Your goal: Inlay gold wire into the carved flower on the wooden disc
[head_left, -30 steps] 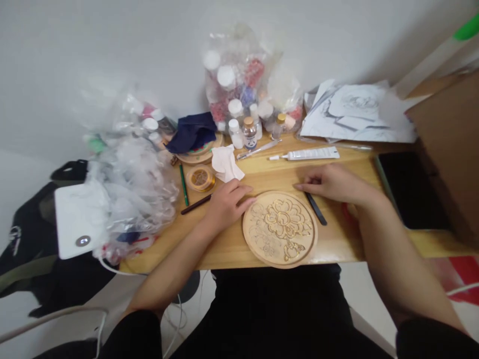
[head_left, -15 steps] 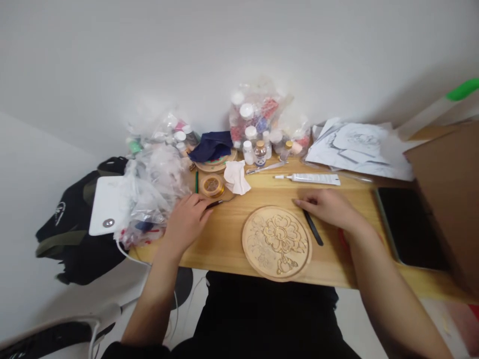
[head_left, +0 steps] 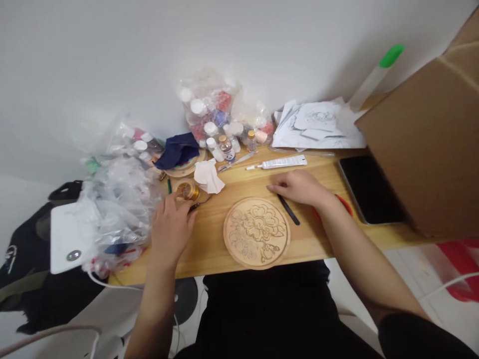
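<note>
My left hand [head_left: 172, 227] has its fingers curled at the near edge of a small spool of gold wire [head_left: 193, 190], which looks tilted. A dark-handled tool with a thin metal end [head_left: 204, 200] pokes out by the index finger and thumb. My right hand [head_left: 299, 185] rests on the table with thumb and index finger pinched; anything between them is too small to make out. Black tweezers [head_left: 290, 210] lie beside and partly under it. Between both hands sits a round wooden board [head_left: 256, 233] bearing a flower pattern, partly outlined in gold.
Behind lie a white glue tube [head_left: 286, 162], crumpled tissue [head_left: 209, 177], small bottles [head_left: 226, 148], bagged jars [head_left: 209, 107] and printed papers [head_left: 318, 124]. At right are a phone [head_left: 368, 189] and a cardboard box [head_left: 430, 149]; plastic bags [head_left: 119, 199] crowd the left. A red ring [head_left: 344, 205] shows behind my right forearm.
The view has turned to the right. My left hand has shifted from the dark-handled tool to the gold wire spool. My right hand stays by the tweezers.
</note>
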Demonstrator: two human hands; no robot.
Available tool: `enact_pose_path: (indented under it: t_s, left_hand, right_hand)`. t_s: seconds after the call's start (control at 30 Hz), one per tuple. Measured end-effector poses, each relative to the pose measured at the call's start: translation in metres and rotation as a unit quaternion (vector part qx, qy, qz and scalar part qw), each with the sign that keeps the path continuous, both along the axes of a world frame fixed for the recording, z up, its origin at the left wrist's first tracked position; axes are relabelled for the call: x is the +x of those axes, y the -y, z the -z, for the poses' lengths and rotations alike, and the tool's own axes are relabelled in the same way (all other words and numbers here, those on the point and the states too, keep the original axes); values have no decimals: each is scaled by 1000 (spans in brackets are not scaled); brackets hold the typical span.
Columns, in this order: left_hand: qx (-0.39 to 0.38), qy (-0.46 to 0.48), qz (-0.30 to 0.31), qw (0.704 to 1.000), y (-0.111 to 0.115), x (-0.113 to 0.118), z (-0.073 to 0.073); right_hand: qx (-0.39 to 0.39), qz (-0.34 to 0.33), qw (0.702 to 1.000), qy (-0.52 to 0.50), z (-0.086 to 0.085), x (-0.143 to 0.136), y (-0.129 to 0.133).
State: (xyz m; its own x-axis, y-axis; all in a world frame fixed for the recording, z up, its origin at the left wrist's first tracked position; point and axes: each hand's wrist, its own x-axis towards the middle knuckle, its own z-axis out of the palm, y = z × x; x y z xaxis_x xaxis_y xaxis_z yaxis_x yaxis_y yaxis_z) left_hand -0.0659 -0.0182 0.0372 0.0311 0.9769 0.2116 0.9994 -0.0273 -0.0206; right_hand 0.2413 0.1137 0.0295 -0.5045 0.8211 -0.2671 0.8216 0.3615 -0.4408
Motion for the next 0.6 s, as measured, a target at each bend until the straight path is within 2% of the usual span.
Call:
enact_pose_path:
  t_s: [0.13, 0.27, 0.43, 0.6]
  left_hand:
    - [17, -1, -25, 1000, 5, 3, 8]
    - [38, 11, -25, 999, 8, 1, 12]
    - [69, 46, 9, 997, 2, -3, 2]
    - [50, 55, -11, 997, -25, -19, -11]
  right_hand:
    - [3, 6, 1000, 8, 0, 0, 1]
    - [2, 9, 1000, 10, 0, 0, 1]
    - [-3, 5, 1000, 9, 0, 0, 1]
    - [-1, 7, 1000, 2, 1, 1, 0]
